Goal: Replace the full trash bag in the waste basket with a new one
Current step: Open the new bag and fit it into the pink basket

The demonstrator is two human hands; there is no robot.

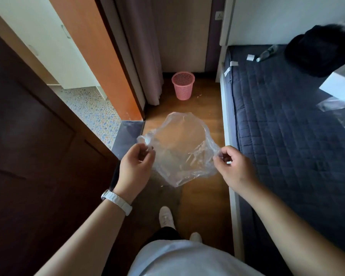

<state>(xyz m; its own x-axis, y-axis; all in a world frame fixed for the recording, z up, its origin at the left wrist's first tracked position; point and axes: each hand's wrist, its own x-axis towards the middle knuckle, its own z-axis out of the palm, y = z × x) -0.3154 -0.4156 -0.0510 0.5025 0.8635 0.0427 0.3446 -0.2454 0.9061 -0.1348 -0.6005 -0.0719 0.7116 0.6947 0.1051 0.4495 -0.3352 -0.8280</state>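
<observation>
- New trash bag (pixel 180 150): clear, thin film, held open in mid-air over the wooden floor (pixel 205 108), between the person's hands and approx. at waist height; mouth faced up and away from the body.
- Left hand (pixel 134 168): grip pinched shut on the bag's rim at its left edge, film bunched btw. thumb and fingers. White watch (pixel 117 201) on that wrist.
- Right hand (pixel 234 166): grip likewise nipped onto the rim at the right edge.
- Waste basket (pixel 183 85): pink, perforated, upright on the floor by the curtain (pixel 145 56), well apart from the bag; looked unlined, no full bag seen in it.
- Handling, judged: bag v. light, limp, prob. clingy and slippery; would collapse if either pinch let go, and could tear if snagged on the basket's lattice.
- Best hold, judged: rim only, at opposite sides as shown, so the mouth stays spread for folding over the basket's lip.
- Bed (pixel 287 116) to the right played no part.
</observation>
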